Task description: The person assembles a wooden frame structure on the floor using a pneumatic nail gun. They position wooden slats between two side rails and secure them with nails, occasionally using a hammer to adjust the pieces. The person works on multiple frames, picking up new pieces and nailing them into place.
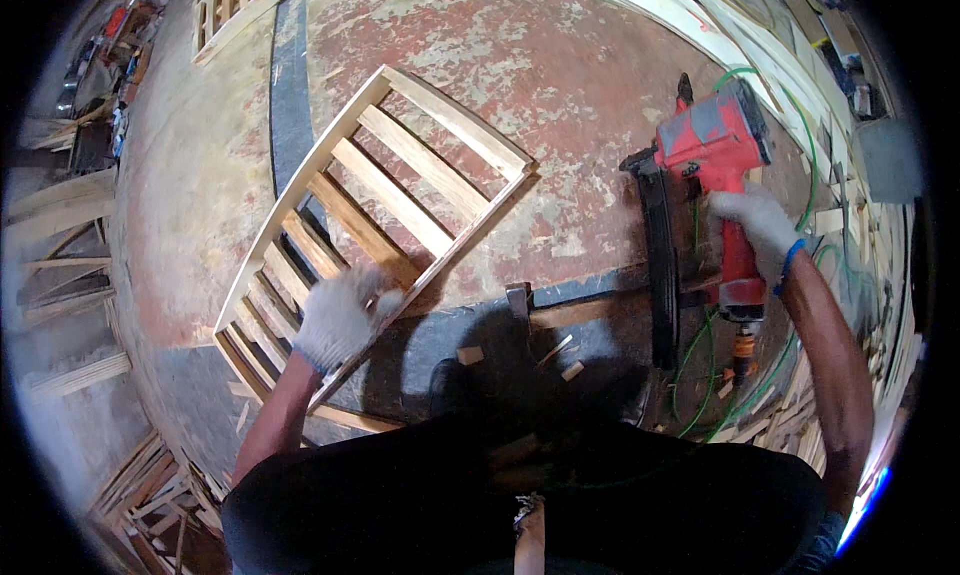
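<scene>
In my right hand (762, 225), in a white knit glove with a blue cuff, is the handle of a red pneumatic nail gun (715, 140). Its long black magazine points down toward me, and a green air hose runs from its fitting. A slatted wooden frame (435, 167) with several cross slats lies tilted across the work surface to the left, apart from the nail gun. My left hand (338, 320), also gloved, is closed at the frame's near long rail, its fingers curled and slightly blurred; part of the rail is hidden beneath it.
A hammer (520, 300) and small wood offcuts (470, 355) lie close to me. Another slatted frame (230, 10) rests at the far left. Long pale boards (670, 15) line the right side, where the green hose (812, 165) loops. Scrap strips (150, 505) pile at lower left.
</scene>
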Action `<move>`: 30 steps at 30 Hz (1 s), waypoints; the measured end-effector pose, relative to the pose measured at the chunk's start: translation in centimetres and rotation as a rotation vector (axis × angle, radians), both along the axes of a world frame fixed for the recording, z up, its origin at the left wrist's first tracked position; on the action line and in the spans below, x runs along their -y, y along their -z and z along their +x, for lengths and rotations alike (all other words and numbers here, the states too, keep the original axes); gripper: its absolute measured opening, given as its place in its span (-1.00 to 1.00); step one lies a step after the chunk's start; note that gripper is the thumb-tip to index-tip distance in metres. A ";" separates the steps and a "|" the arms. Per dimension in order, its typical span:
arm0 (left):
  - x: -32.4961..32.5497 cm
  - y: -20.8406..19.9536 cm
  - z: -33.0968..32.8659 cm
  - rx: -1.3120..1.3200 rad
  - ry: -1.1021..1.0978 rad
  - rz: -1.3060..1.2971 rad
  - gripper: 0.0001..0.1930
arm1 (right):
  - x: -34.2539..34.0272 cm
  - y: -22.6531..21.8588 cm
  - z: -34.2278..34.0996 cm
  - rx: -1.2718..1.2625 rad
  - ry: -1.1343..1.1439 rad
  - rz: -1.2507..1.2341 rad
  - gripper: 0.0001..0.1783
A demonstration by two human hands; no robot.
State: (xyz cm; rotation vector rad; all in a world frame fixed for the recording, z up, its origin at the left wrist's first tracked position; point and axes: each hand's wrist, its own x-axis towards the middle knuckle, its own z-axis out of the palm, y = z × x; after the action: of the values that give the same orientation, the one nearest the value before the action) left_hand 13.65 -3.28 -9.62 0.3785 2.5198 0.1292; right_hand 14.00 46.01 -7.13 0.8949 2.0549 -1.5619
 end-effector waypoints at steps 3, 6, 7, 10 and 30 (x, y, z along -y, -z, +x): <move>-6.1 1.2 -6.1 -0.312 0.312 0.130 -0.40 | 0.0 -4.2 1.0 -0.020 0.004 0.047 -0.80; -10.6 2.4 -12.4 -0.500 0.582 0.280 -0.26 | 0.8 -6.3 0.7 0.049 0.089 -0.181 -0.80; -12.1 2.9 -14.2 -0.514 0.658 0.274 -0.23 | 0.9 -7.0 0.8 0.073 0.139 -0.267 -0.80; -14.7 6.6 -18.9 -0.404 0.788 0.093 -0.26 | 2.5 -6.7 0.8 0.133 0.195 -0.363 -0.75; -14.0 9.2 -20.3 -0.275 0.780 0.182 -0.48 | 16.8 12.3 9.7 -0.233 0.890 -1.047 -0.72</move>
State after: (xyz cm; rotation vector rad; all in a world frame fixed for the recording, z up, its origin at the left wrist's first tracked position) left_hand -6.69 10.72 -18.78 1.4958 2.4270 -0.0036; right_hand 23.69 29.22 -19.47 1.2232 0.5814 -2.8301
